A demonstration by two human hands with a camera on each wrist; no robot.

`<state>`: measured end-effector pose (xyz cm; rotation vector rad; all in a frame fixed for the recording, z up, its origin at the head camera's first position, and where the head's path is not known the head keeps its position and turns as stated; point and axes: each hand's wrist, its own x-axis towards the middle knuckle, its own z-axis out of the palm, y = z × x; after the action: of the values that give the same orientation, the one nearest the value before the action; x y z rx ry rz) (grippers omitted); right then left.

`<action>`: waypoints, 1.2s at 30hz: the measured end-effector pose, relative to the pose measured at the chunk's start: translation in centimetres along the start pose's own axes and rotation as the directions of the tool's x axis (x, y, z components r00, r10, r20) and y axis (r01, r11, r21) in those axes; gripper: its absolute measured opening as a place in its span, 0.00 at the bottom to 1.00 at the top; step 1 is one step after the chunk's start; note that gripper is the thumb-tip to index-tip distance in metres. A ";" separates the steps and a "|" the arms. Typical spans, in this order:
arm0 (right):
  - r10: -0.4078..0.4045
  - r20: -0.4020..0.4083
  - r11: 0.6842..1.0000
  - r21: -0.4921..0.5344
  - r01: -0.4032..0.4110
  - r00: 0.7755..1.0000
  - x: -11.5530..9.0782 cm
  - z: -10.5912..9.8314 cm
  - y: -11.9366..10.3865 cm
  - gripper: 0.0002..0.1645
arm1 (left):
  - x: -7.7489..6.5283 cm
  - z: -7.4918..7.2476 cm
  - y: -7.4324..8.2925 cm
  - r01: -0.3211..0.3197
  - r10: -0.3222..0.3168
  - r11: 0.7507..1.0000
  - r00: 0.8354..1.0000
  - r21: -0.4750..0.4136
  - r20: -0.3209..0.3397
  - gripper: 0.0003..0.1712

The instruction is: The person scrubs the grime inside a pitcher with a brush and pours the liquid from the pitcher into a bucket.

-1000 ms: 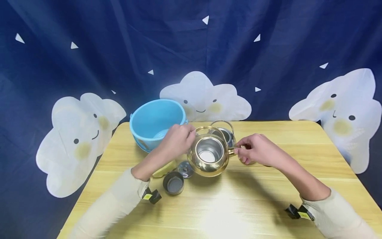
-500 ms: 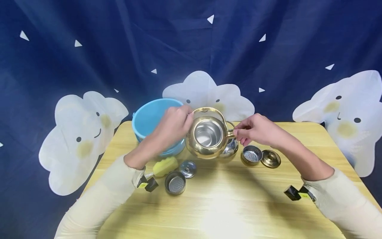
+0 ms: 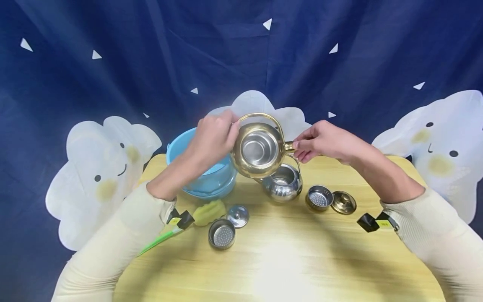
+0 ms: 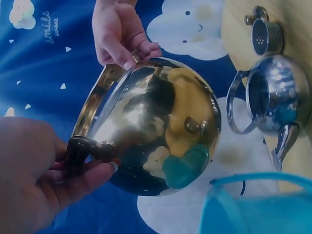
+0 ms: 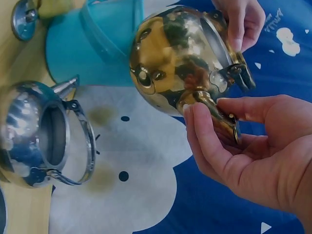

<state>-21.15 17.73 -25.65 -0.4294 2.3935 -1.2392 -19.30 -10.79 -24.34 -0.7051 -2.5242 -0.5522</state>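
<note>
Both hands hold a lidless gold teapot up above the table, tilted so that its opening faces the head camera. My left hand pinches the foot of the teapot's handle, thumb and fingers round that joint. From the other side, my right hand grips the short spout between thumb and fingers. The inside of the pot is bare shiny metal. Just below it stands a silver teapot, lidless too, with its hoop handle raised.
A light blue bucket stands at the back left. Nearer lie a yellow sponge brush with a green handle, a silver lid and a strainer cup. Another strainer cup and a gold lid lie to the right.
Both hands have raised the gold teapot away from the table, toward the back. The silver teapot, right strainer cup and gold lid have come into fuller view.
</note>
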 end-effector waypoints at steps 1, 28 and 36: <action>0.007 0.000 1.000 0.004 -0.007 1.000 0.2 -0.1 -0.2 0.19 | 0.1 -0.1 -0.1 -0.005 0.005 1.000 1.000 0.001 -0.012 0.13; -0.018 -0.120 1.000 -0.005 0.017 0.993 7.2 2.8 -4.9 0.20 | -0.9 -3.4 -3.9 0.232 -0.229 0.973 0.962 0.006 -0.146 0.13; -0.123 -0.224 0.992 -0.064 0.111 0.967 8.4 4.8 -4.8 0.15 | -1.9 -3.3 -5.2 0.299 -0.301 0.953 0.930 -0.041 -0.212 0.18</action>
<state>-25.70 7.99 -25.96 -0.4726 2.6304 -1.3459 -19.74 -17.22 -23.96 -0.2413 -2.4352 -0.7019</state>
